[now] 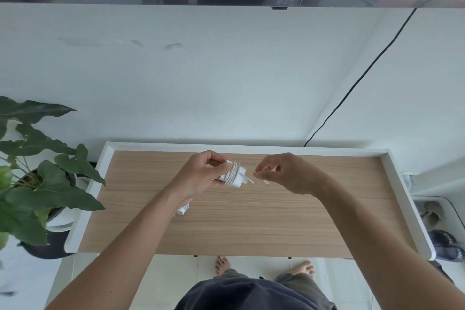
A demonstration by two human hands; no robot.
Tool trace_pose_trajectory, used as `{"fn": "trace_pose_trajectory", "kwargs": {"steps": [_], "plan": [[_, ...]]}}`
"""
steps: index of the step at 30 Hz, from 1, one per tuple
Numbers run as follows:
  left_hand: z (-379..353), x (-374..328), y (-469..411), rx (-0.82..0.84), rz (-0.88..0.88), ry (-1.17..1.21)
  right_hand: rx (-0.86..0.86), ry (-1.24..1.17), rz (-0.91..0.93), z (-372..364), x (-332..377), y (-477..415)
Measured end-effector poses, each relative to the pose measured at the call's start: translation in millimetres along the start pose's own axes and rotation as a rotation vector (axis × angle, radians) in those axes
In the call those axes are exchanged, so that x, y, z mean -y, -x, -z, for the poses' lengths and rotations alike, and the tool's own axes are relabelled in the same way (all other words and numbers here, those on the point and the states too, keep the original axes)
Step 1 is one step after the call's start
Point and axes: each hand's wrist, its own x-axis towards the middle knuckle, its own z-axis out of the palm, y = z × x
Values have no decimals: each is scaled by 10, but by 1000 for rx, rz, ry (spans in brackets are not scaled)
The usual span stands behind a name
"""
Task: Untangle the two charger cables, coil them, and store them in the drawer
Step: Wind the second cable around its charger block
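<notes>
Just two: wound charger (235, 175) in left hand (200, 177), second charger (183, 209) on table (276, 224).

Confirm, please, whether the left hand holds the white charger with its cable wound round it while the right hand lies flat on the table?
No: the head view shows the right hand raised above the table, pinching the cable's loose end. The left hand does hold the white charger with its cable wound round it.
</notes>
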Motion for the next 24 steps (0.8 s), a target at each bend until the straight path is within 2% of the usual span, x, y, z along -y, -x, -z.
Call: {"fn": "trace_pose_trajectory", "kwargs": {"steps": [8,13,16,24], "plan": [[-22,42,-45,54,32,65,-10,-515,-78,-158,-21,-62],[-32,35,-68,36,51,163,110,-734,-124,-212,-49,-102],[-20,27,-71,34,67,232,156,-744,-131,-235,-84,-95],[-28,30,-101,-15,46,297,-26,-711,-157,-321,-73,-107]]}}
